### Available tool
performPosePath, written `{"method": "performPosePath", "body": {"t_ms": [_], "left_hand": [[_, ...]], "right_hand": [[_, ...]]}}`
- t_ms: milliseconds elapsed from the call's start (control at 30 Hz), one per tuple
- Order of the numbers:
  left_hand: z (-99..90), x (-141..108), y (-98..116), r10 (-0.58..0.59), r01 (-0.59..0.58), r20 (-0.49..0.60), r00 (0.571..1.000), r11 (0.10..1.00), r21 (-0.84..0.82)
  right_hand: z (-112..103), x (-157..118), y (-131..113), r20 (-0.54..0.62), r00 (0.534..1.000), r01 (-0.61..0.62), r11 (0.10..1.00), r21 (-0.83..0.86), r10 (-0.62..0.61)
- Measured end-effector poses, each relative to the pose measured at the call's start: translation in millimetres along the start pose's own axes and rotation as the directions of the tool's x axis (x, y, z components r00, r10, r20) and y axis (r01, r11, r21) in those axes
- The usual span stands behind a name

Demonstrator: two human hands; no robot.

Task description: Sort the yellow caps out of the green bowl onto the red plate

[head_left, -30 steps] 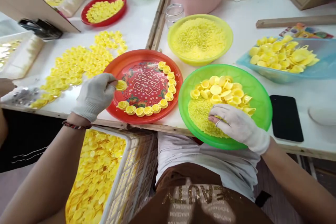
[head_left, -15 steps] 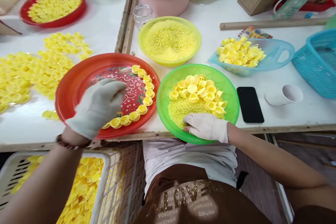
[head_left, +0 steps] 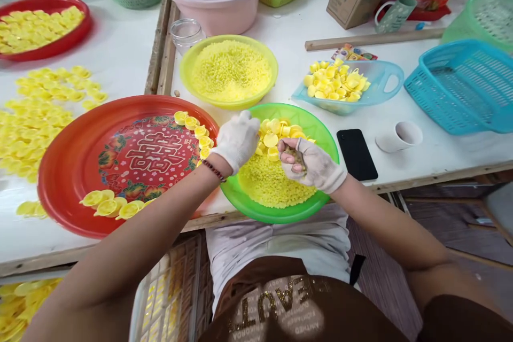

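Yellow pellets [head_left: 297,157] in right grip [head_left: 315,165] (mostly hidden)

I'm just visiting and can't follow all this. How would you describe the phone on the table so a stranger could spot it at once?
Find the white table, then the green plastic basin under the person's right hand. Just right of the basin lies a black phone. It is a plain dark slab, flat on the tabletop, between the basin and a white cup tipped on its side.
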State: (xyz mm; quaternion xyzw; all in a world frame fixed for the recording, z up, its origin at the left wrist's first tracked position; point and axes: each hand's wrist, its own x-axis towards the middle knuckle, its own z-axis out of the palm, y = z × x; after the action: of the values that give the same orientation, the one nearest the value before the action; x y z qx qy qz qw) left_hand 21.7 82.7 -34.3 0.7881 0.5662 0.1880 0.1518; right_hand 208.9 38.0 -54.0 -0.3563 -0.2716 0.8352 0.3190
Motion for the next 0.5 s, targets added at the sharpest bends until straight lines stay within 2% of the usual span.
{"method": "performPosePath", "body": {"t_ms": [67,100,167,233,300,333,400,500], "left_hand": [[-9.0,-12,-1,-0.051,0.054,-0.036,0.998,0.996,0.065],[-13.0,-19,-1,-0.099,0.100,-0.035,0.994,0.995,0.026],[-17.4,-34,1,-0.191,0.199,0.061,0.980,0.964,-0.178],[-15.1,-48,5,-0.230,0.314,0.228,0.946,0.824,-0.471],[-7.2,-59,9,-0.210,0.410,0.360,0.909,0.606,-0.681],[-2.2,-63,11,-0.196,0.442,0.400,0.895,0.508,-0.740],[7.1,-69,14,-0.183,0.479,0.444,0.877,0.374,-0.794],[15.2,-74,16,-0.180,0.493,0.459,0.870,0.285,-0.822]], "right_hand": [[-1,1,-2,-0.040,0.998,0.046,0.997,0.056,-0.044],[0,1,-3,-0.056,0.996,0.079,0.994,0.069,-0.076],[6,0,-4,-0.078,0.984,0.167,0.982,0.084,-0.160],[15,0,-5,-0.101,0.957,0.281,0.956,0.081,-0.272],[26,0,-5,-0.123,0.913,0.398,0.915,0.063,-0.388],[32,0,-4,-0.128,0.889,0.449,0.892,0.052,-0.440],[40,1,-1,-0.128,0.845,0.527,0.849,0.029,-0.520],[46,2,5,-0.112,0.801,0.590,0.807,-0.020,-0.588]]}}
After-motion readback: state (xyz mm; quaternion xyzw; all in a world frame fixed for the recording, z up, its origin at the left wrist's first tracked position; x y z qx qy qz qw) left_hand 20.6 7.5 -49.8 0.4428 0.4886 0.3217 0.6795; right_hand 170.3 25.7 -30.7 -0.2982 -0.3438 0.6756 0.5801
